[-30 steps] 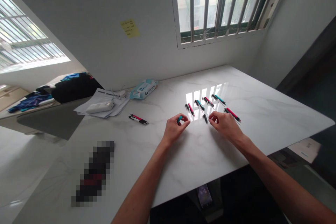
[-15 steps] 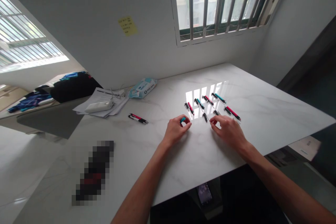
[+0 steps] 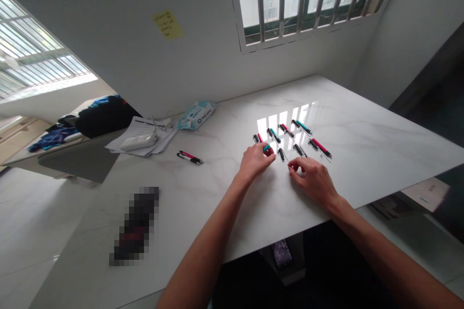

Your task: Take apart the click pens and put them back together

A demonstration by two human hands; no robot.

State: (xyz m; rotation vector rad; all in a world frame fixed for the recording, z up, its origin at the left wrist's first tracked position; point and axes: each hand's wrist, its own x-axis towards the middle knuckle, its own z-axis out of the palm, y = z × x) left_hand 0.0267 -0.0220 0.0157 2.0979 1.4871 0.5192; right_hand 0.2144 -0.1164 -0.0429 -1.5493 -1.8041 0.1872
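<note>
My left hand (image 3: 256,160) is closed round a teal pen barrel (image 3: 267,147), just above the table. To its right, my right hand (image 3: 314,175) rests low with thumb and forefinger pinched at the end of a thin pen refill (image 3: 286,157). A short black pen part (image 3: 281,154) lies between the hands. Behind them are pens in pieces: a teal barrel (image 3: 275,135), a red barrel (image 3: 288,130), another teal barrel (image 3: 303,126) and a thicker red barrel (image 3: 322,147), each with a black part beside it. My left fingers partly cover another red barrel (image 3: 260,138).
Two pens (image 3: 190,157), one red and black, lie to the left. Farther back are a wipes packet (image 3: 196,116) and papers (image 3: 126,128) under a white device (image 3: 139,142). A pixelated dark object (image 3: 136,227) sits at the near left. The white table (image 3: 384,154) meets the wall.
My left hand has moved right and away from me with the teal barrel, coming closer to the black part. My right hand stays pinched in nearly the same spot. The view has shifted slightly.
</note>
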